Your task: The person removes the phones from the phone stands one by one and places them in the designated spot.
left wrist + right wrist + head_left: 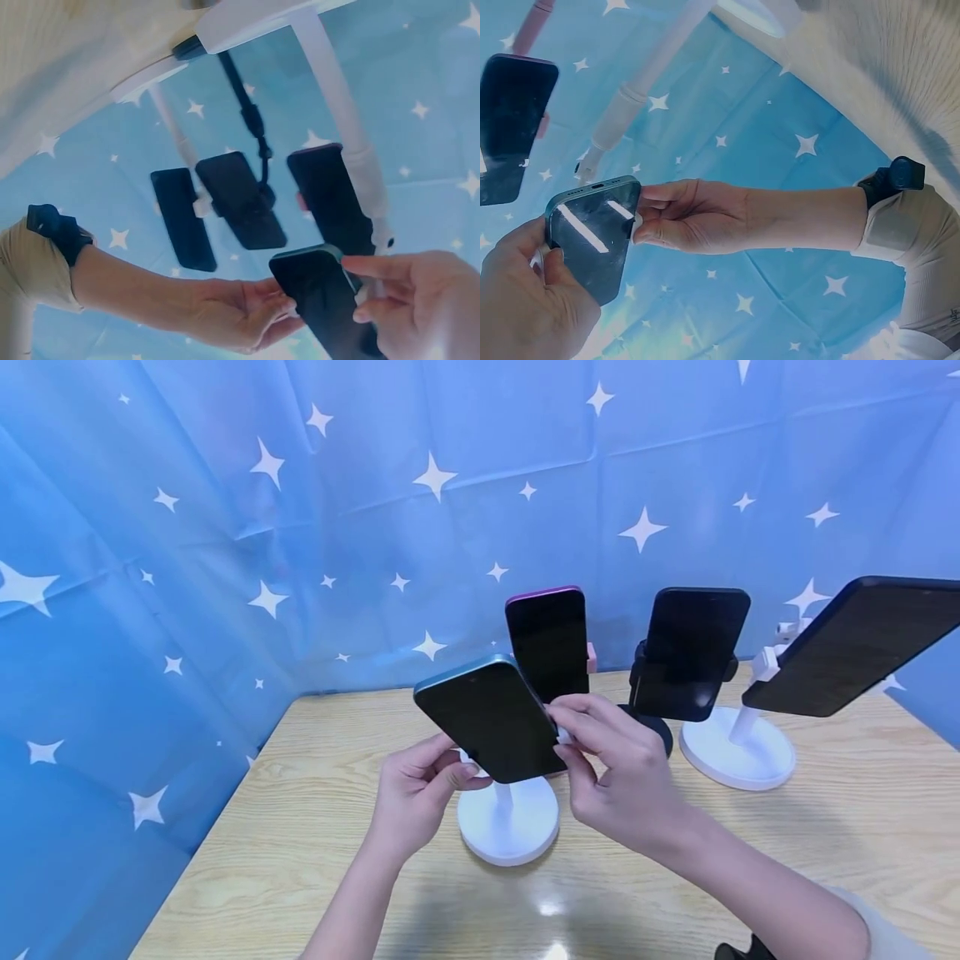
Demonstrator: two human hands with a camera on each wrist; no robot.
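A dark-screened phone point(495, 727) with a teal edge sits tilted in the clamp of a white phone stand point(508, 831), its round base on the table. At the phone's left side, my left hand point(414, 789) pinches the clamp's white arm between thumb and fingers. My right hand point(626, 768) pinches the clamp's other white arm point(564, 737) at the right edge, fingertips close against the phone. In the right wrist view the phone's bottom edge point(596, 186) with its port shows between both hands. The clamp's back is hidden behind the phone.
Just behind stands a phone with a pink edge point(551, 639) in a pink clamp. Further right are a phone point(693, 652) on a black stand and a large tablet point(862, 647) on a white stand. A blue star-patterned curtain point(360, 527) hangs behind the wooden table point(300, 818).
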